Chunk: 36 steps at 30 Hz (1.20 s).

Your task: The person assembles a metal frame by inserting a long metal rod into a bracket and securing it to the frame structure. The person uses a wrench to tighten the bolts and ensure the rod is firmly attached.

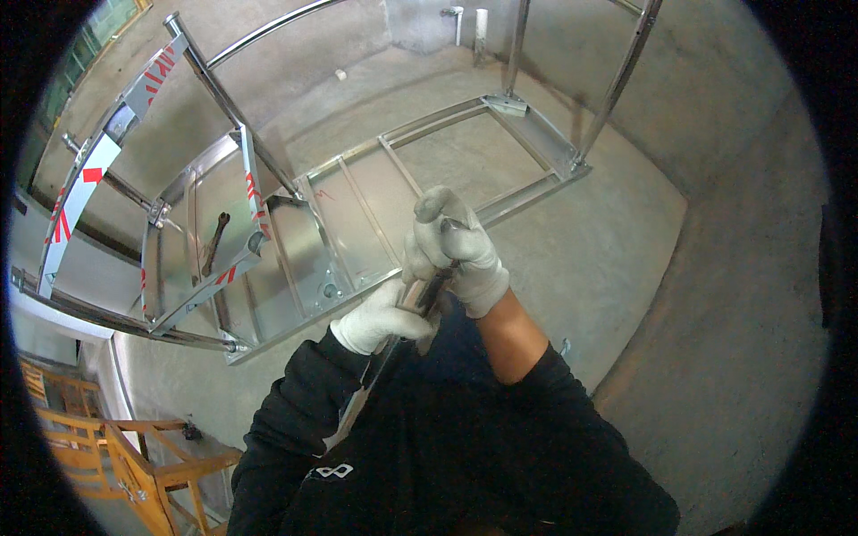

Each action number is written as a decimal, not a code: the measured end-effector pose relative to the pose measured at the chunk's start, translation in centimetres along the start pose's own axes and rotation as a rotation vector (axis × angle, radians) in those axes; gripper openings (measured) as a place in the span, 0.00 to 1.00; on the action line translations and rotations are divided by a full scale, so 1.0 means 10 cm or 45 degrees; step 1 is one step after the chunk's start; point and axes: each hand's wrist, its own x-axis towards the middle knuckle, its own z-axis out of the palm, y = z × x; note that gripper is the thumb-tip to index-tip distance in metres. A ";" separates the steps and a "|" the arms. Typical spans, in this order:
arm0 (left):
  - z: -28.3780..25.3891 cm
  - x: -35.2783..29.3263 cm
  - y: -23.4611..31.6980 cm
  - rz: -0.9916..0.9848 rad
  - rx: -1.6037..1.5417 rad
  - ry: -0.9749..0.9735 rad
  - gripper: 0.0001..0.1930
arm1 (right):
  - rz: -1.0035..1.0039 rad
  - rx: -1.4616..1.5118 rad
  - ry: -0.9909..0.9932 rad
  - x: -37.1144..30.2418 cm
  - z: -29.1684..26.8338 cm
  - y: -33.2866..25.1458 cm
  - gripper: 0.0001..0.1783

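A long, shiny metal bar (368, 393) runs slantwise in front of my body. My left hand (380, 320), in a white work glove, is closed around its middle. Higher up, my right hand (456, 255) is also gloved and closed at the bar's upper end. A small dark spot shows between the right fingers; I cannot tell what it is. Beyond both hands a metal bed-like frame (393, 147) with crossbars and sheet panels lies low over the floor. An open-ended wrench (217, 243) rests at its left part.
Upright metal posts (626, 76) stand at the frame's far right corners. On the left, curved rails carry panels (80, 192) with red-and-white wrapping. Wooden chairs (143, 456) stand at the lower left. Concrete walls (742, 223) close in the right side; a white pipe (481, 36) rises at the back.
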 end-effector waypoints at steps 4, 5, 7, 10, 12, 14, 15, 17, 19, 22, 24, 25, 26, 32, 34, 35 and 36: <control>0.17 0.12 -0.05 0.140 0.757 0.702 0.22 | 0.041 -0.461 0.725 0.03 0.31 0.02 0.13; 0.20 0.14 -0.10 0.273 0.966 0.833 0.21 | 0.032 -0.534 0.840 0.05 0.37 0.00 0.14; 0.21 0.10 -0.03 0.221 0.822 0.674 0.22 | -0.036 -0.493 0.737 -0.01 0.34 0.04 0.15; 0.26 0.06 -0.04 0.290 0.659 0.500 0.24 | -0.001 -0.482 0.573 -0.18 0.37 -0.08 0.17; 0.34 0.05 -0.01 0.066 0.567 0.469 0.23 | 0.121 -0.492 0.595 -0.23 0.36 -0.21 0.17; 0.38 0.09 -0.13 0.124 0.619 0.521 0.24 | 0.143 -0.491 0.584 -0.26 0.30 -0.21 0.15; 0.40 0.11 -0.15 0.124 0.662 0.543 0.25 | 0.177 -0.520 0.579 -0.27 0.28 -0.24 0.15; 0.43 0.15 -0.16 0.101 0.769 0.586 0.25 | 0.245 -0.573 0.570 -0.24 0.29 -0.33 0.13; 0.45 0.17 -0.12 0.053 0.785 0.600 0.23 | 0.285 -0.658 0.586 -0.20 0.33 -0.38 0.13; 0.45 0.18 -0.06 0.072 0.685 0.602 0.20 | 0.249 -0.629 0.638 -0.18 0.32 -0.33 0.11; 0.41 0.22 -0.06 0.209 0.654 0.613 0.18 | 0.116 -0.545 0.704 -0.14 0.26 -0.23 0.11; 0.36 0.23 -0.05 0.165 0.669 0.624 0.17 | 0.015 -0.484 0.745 -0.11 0.23 -0.13 0.10; 0.30 0.23 -0.04 0.117 0.674 0.639 0.17 | -0.075 -0.421 0.786 -0.10 0.21 -0.05 0.10; 0.20 0.22 -0.06 0.115 0.703 0.711 0.16 | -0.084 -0.450 0.753 0.02 0.18 0.01 0.10; 0.20 0.23 -0.08 0.243 0.880 0.753 0.17 | 0.018 -0.482 0.696 0.07 0.18 -0.07 0.09; 0.17 0.24 -0.10 0.240 0.873 0.759 0.18 | 0.062 -0.503 0.671 0.09 0.19 -0.11 0.09; 0.13 0.25 -0.14 0.236 0.867 0.764 0.19 | 0.048 -0.521 0.689 0.09 0.20 -0.11 0.09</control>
